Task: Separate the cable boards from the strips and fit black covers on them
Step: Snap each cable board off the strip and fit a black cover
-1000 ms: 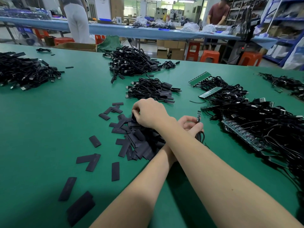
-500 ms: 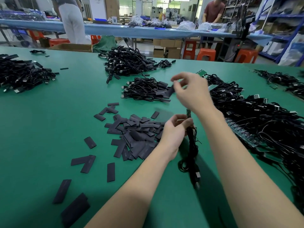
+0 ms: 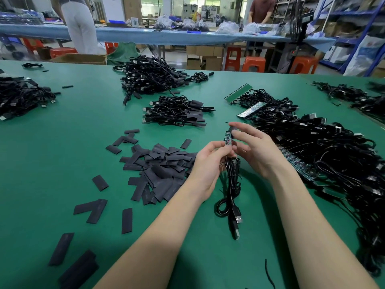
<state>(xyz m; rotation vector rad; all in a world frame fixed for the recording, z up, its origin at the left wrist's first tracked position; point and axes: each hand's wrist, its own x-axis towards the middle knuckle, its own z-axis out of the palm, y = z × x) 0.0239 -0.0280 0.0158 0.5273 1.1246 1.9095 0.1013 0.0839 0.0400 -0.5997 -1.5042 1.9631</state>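
My left hand (image 3: 208, 163) grips a bundled black cable (image 3: 232, 184) just below its small circuit board (image 3: 227, 139), which points upward. My right hand (image 3: 252, 149) pinches a black cover (image 3: 231, 128) at the board's top end; the fingers hide most of the cover. The cable's loops and USB plug (image 3: 237, 219) hang down onto the green table (image 3: 62, 153). A heap of loose black covers (image 3: 160, 167) lies left of my hands. Cables still joined to green board strips (image 3: 298, 163) are piled on the right.
A small pile of covered cables (image 3: 177, 111) lies beyond my hands, with a larger cable pile (image 3: 150, 78) behind it and another pile (image 3: 18, 97) at far left. Stray covers (image 3: 91, 209) dot the near left. Two people stand at a far blue table (image 3: 187, 36).
My right hand left the cover heap, lifted a cover, then came down to the board's tip. My left hand raised the cable so the board stands upright.
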